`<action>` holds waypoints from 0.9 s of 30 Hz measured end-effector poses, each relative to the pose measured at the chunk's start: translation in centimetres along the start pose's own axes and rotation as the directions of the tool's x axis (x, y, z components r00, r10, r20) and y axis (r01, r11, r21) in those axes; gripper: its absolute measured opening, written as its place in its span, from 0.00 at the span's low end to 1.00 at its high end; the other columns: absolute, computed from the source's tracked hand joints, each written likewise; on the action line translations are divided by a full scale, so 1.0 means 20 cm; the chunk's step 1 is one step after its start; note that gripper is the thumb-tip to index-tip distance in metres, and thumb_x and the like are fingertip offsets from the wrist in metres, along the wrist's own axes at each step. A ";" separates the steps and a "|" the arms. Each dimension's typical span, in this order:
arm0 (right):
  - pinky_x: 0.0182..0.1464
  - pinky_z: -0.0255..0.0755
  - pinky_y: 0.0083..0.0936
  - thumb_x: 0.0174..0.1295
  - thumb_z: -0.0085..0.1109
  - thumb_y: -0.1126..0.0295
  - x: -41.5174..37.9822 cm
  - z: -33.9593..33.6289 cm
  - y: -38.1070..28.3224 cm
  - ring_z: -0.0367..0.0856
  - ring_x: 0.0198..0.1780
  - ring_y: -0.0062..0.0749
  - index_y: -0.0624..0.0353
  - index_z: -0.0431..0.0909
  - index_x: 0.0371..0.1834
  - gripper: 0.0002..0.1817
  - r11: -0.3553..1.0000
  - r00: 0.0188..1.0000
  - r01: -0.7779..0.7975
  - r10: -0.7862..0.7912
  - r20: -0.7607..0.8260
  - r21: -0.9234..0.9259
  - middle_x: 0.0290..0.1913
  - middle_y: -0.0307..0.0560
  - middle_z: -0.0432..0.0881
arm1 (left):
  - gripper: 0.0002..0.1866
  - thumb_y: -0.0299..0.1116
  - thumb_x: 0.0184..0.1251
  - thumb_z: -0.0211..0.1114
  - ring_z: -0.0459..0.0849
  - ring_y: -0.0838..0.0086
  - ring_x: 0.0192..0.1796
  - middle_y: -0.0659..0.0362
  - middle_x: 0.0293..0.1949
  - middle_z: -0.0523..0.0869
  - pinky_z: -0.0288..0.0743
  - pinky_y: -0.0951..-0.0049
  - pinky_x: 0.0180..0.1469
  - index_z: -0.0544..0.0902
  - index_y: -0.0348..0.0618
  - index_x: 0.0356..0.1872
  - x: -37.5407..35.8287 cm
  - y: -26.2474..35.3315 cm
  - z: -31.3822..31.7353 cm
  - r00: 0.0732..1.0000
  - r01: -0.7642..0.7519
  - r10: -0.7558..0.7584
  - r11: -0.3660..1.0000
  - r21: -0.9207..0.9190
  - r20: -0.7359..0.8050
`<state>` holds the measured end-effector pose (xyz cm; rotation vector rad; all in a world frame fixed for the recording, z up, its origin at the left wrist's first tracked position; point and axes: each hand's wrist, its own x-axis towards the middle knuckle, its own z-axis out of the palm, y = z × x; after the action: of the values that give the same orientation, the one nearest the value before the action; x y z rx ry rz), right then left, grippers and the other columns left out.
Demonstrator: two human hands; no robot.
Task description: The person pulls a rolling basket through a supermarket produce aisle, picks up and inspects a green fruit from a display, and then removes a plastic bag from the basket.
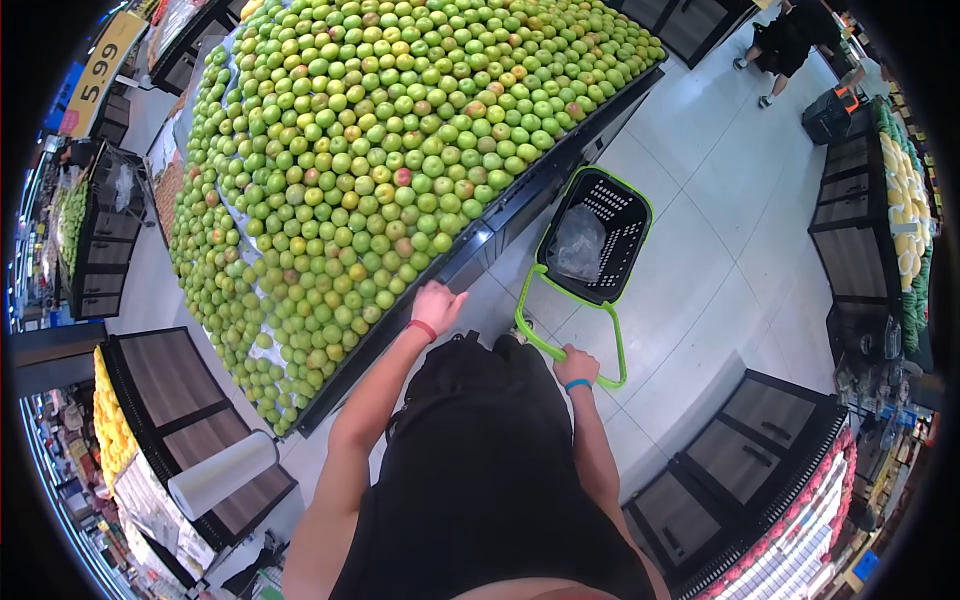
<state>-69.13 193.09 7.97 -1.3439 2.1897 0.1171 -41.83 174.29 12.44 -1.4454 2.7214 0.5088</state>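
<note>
My right hand [577, 366] is wrapped round the green handle of a black shopping basket [628, 245] with a lime-green rim. The basket tilts ahead of me to the right. Inside it lies a crumpled clear plastic bag [578, 245]; what the bag holds, if anything, cannot be made out. My left hand [437, 307], with a red band at the wrist, is beside the dark edge of a fruit stand [475, 242]. Its fingers are curled in, the thumb stands out, and nothing shows in it. Beyond that edge, round green fruit [400, 110], some blushed red, is piled high.
A roll of white plastic bags [222, 474] sits at lower left. Dark produce cabinets [735, 440] stand at lower right, and another stand with yellow produce [905, 200] is at far right. A person [792, 42] in dark clothes is at top right, near a dark basket [828, 116].
</note>
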 end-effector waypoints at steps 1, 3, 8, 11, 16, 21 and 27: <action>0.35 0.74 0.40 0.49 0.55 0.59 0.02 -0.01 0.02 0.83 0.33 0.45 0.47 0.80 0.34 0.11 1.000 1.000 0.003 -0.003 -0.007 -0.003 0.29 0.48 0.84 | 0.09 0.33 0.64 0.56 0.79 0.53 0.40 0.52 0.29 0.81 0.73 0.58 0.42 0.77 0.38 0.40 0.01 0.00 0.02 1.000 0.007 -0.007 1.000 0.002 0.006; 0.35 0.74 0.41 0.50 0.54 0.59 0.06 -0.03 0.05 0.83 0.32 0.46 0.47 0.80 0.33 0.11 1.000 1.000 0.016 -0.016 -0.003 0.012 0.29 0.49 0.83 | 0.12 0.38 0.65 0.55 0.78 0.54 0.46 0.52 0.29 0.82 0.73 0.60 0.46 0.79 0.41 0.40 0.04 0.01 0.04 0.953 -0.084 0.021 0.977 -0.198 -0.301; 0.34 0.74 0.42 0.50 0.54 0.60 0.16 -0.11 0.09 0.82 0.31 0.47 0.49 0.80 0.31 0.10 0.999 0.998 0.042 -0.040 -0.045 0.033 0.27 0.49 0.83 | 0.12 0.41 0.65 0.56 0.80 0.58 0.41 0.50 0.31 0.82 0.74 0.60 0.42 0.81 0.45 0.38 0.09 0.10 -0.06 0.948 0.149 -0.154 0.988 0.041 0.280; 0.33 0.73 0.42 0.50 0.54 0.59 0.22 -0.15 0.12 0.82 0.30 0.47 0.49 0.79 0.31 0.10 0.998 0.997 0.050 -0.049 -0.054 0.027 0.27 0.49 0.83 | 0.12 0.41 0.66 0.55 0.81 0.55 0.33 0.49 0.24 0.81 0.75 0.59 0.37 0.82 0.45 0.33 0.07 0.10 -0.02 0.992 -0.086 0.089 0.995 0.042 -0.088; 0.32 0.74 0.41 0.50 0.55 0.59 0.35 -0.26 0.14 0.82 0.31 0.47 0.48 0.79 0.31 0.09 0.998 0.995 0.050 -0.048 -0.083 0.030 0.27 0.48 0.83 | 0.12 0.40 0.66 0.54 0.81 0.52 0.34 0.48 0.28 0.82 0.74 0.55 0.39 0.82 0.45 0.36 0.08 0.04 0.15 0.992 0.123 -0.124 0.971 -0.207 0.008; 0.33 0.74 0.41 0.50 0.55 0.59 0.51 -0.39 0.16 0.82 0.31 0.46 0.47 0.80 0.32 0.09 0.998 0.994 0.042 -0.037 -0.103 0.042 0.28 0.47 0.83 | 0.14 0.38 0.63 0.56 0.81 0.51 0.38 0.47 0.32 0.83 0.75 0.56 0.42 0.77 0.46 0.47 0.13 0.04 0.22 0.836 0.352 -0.335 0.935 0.043 0.434; 0.34 0.74 0.41 0.49 0.56 0.58 0.70 -0.51 0.22 0.83 0.32 0.45 0.44 0.81 0.34 0.10 0.999 0.998 -0.019 0.018 -0.061 -0.028 0.29 0.47 0.83 | 0.18 0.45 0.65 0.53 0.82 0.51 0.38 0.43 0.33 0.83 0.74 0.58 0.43 0.83 0.41 0.36 0.23 -0.04 0.53 0.692 0.689 -0.529 0.688 -0.229 0.491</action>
<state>-81.84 180.65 8.51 -1.3594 2.2593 0.1165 -45.16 173.28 1.36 -1.9637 1.7030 1.1846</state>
